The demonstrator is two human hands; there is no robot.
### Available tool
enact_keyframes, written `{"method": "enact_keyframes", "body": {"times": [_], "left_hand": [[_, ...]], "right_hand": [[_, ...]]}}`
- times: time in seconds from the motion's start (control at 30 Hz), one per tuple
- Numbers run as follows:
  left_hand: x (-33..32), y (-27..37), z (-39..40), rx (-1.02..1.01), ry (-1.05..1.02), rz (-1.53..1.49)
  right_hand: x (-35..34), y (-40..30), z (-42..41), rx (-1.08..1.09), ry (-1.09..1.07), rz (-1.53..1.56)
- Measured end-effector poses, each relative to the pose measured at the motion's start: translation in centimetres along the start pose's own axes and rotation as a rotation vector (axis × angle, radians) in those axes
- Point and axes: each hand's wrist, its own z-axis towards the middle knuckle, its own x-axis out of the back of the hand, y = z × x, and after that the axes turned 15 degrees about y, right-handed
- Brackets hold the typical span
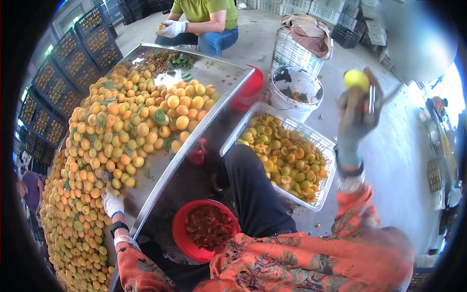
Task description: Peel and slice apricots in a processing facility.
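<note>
My left hand [113,204], in a white knit glove, reaches into the heap of apricots [120,135] on the metal table [157,179]. Its fingertips touch fruit there, but whether they grip one is hidden. Raised to the right, my right hand [359,109] wears a soiled glove and is blurred. It holds a yellow apricot [356,80] at its fingertips; a shiny narrow thing [371,99] shows against the palm, too blurred to name. Beside my knee stands a white plastic crate [259,109] of halved apricots [288,157]. A red basin [180,233] with brown pits or scraps sits below the table.
Across the table a seated person [206,14] in gloves holds a fruit. A stained white bucket [292,109], a red bucket [251,85] and an upright crate draped with cloth [310,36] stand beyond my crate. Stacked dark crates [76,62] of fruit line the left.
</note>
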Motion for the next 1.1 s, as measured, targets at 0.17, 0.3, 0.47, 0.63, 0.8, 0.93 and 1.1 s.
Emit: {"method": "enact_keyframes", "body": {"times": [0.17, 0.3, 0.47, 0.63, 0.8, 0.93, 1.1], "left_hand": [[0.7, 0.5, 0.9, 0.003, -0.100, -0.148], [6.6, 3.0, -3.8, 0.422, -0.328, -1.480], [16.5, 9.1, -11.6, 0.418, -0.440, -2.030], [20.3, 11.7, -17.1, 0.457, -0.368, -2.257], [19.6, 11.8, -22.1, 0.603, -0.364, -2.351], [19.0, 12.9, -24.2, 0.730, -0.315, -2.384], [19.2, 13.0, -24.8, 0.737, -0.231, -2.276]], "right_hand": [[2.9, 8.9, 7.2, 0.332, -0.233, -0.865], [3.6, 9.0, -1.6, -0.381, -0.225, -0.629], [-3.8, 2.3, -17.0, -1.006, -0.538, -0.310], [-9.2, -4.7, -26.4, -0.942, -1.011, 0.035], [-10.2, -7.9, -29.8, -1.100, -1.174, -0.037], [-10.3, -9.3, -31.6, -0.860, -1.297, -0.044], [-10.6, -9.9, -32.4, -0.856, -1.418, -0.074]]}}
